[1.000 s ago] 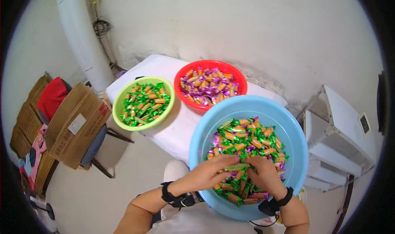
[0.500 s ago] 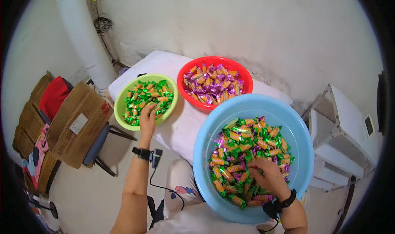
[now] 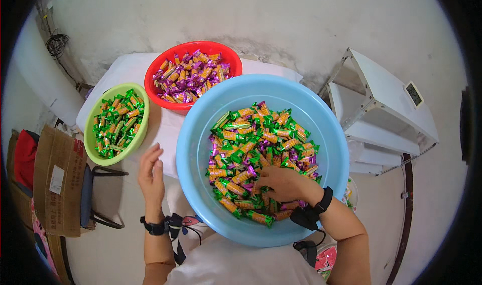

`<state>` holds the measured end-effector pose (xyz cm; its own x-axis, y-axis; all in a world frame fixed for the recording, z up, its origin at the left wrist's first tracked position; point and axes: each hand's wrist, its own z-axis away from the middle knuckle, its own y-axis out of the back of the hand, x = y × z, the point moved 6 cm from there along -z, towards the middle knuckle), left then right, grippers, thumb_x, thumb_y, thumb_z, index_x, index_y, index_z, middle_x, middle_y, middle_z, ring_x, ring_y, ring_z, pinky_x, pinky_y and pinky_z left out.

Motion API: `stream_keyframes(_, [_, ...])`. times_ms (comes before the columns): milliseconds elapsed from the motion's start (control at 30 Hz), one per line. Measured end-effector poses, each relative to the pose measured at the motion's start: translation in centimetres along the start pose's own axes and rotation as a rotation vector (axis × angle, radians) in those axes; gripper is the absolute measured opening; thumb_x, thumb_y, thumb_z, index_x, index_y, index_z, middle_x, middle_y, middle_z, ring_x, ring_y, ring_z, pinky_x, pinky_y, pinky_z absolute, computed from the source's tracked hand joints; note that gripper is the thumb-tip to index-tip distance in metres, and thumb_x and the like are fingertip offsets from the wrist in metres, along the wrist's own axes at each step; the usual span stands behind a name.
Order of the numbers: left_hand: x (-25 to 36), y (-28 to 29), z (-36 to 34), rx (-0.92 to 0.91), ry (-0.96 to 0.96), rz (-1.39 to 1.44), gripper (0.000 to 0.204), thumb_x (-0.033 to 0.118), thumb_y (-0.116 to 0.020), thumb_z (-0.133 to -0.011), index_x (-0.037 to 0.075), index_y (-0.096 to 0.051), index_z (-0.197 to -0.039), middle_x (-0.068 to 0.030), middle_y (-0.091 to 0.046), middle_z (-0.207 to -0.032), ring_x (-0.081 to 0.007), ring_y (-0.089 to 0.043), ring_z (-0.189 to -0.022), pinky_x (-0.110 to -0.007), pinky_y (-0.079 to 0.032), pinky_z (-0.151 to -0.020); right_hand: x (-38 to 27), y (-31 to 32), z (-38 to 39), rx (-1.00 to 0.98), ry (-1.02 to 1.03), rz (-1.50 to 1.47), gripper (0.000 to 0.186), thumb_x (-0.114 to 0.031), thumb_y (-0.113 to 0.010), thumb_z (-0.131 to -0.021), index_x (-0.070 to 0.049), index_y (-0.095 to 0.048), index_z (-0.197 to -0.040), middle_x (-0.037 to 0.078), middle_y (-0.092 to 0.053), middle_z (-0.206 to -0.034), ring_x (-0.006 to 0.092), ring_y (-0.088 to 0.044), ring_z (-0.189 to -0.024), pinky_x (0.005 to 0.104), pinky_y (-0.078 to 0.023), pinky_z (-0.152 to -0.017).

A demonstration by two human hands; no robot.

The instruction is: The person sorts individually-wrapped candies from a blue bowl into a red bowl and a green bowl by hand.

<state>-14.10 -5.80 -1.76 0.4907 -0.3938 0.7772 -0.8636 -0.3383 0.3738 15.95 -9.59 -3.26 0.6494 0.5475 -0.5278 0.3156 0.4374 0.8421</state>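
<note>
Scuffed pale wall [image 3: 301, 14]; bench [image 3: 128, 66] covered in white cloth. Round, smooth blue basin [image 3: 187, 154] at its near edge. Left hand [image 3: 151, 172] beside basin, fingers extended, empty. Right hand [image 3: 286, 183] inside, fingers curled; grip hidden, cannot tell. Basin contents: glossy twist-wrapped candies [image 3: 241, 177], green and purple.

I'm in a plain room, home or small workroom, can't tell which. I've got scuffed white wall [image 3: 281, 14], coiled cable [image 3: 56, 44], white metal shelving unit [image 3: 389, 94], cardboard box [image 3: 60, 189] by a chair [image 3: 86, 199], cloth-covered table [image 3: 123, 70] with basins [image 3: 170, 105] of wrapped candies [image 3: 193, 74].
</note>
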Motion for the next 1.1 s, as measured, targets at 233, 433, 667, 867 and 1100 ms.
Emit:
stream_keyframes(233, [6.4,-2.7,3.2,-0.244,-0.082,0.133,0.020,0.009,-0.055,-0.083,0.001,-0.064,-0.098,-0.0162,-0.059,-0.111,-0.0264,-0.055,-0.104,-0.035,-0.042,-0.089,1.0,4.6,1.3,0.198,-0.109,-0.104,0.015,-0.011,-0.066,-0.074,-0.008,-0.063,-0.088,0.009,-0.056,-0.086,0.0279,-0.058,-0.078,0.0371,-0.046,-0.067])
stream_keyframes(433, [10.1,-5.3,3.6,-0.430,-0.146,0.239,0.036,0.004,-0.059,-0.080,0.006,-0.057,-0.117,-0.0154,-0.055,-0.118,-0.0300,-0.054,-0.107,-0.038,-0.042,-0.092,-0.6,5.4,-0.5,0.401,-0.170,-0.711,0.012,0.001,-0.064,-0.076,-0.001,-0.061,-0.088,0.003,-0.054,-0.082,0.0114,-0.056,-0.075,0.0253,-0.044,-0.062])
stream_keyframes(667, [9.5,-4.7,1.7,-0.436,-0.194,0.281,0.032,-0.002,-0.053,-0.083,0.006,-0.060,-0.112,-0.0123,-0.058,-0.114,-0.0271,-0.055,-0.103,-0.034,-0.044,-0.088,-1.0,3.2,-0.4,0.422,-0.160,-0.951,0.017,0.002,-0.058,-0.084,-0.001,-0.057,-0.101,0.006,-0.056,-0.095,0.0140,-0.060,-0.084,0.0273,-0.049,-0.077])
stream_keyframes(867, [-5.4,6.3,-3.1,0.286,0.035,-0.069,0.028,-0.005,-0.052,-0.080,0.004,-0.060,-0.105,-0.0119,-0.060,-0.106,-0.0248,-0.056,-0.101,-0.032,-0.043,-0.087,0.2,2.9,0.2,0.391,-0.208,-0.979,0.017,-0.002,-0.058,-0.086,-0.001,-0.057,-0.102,0.006,-0.059,-0.096,0.0123,-0.059,-0.088,0.0259,-0.048,-0.076])
stream_keyframes(1100, [-15.4,11.5,-4.4,0.222,0.002,-0.759,0.025,0.000,-0.055,-0.080,0.003,-0.060,-0.105,-0.0163,-0.057,-0.116,-0.0322,-0.051,-0.111,-0.040,-0.041,-0.092,-1.3,5.1,-0.5,0.365,-0.135,-0.219,0.016,-0.012,-0.063,-0.079,-0.002,-0.059,-0.090,0.015,-0.058,-0.083,0.0316,-0.059,-0.077,0.0379,-0.046,-0.067])
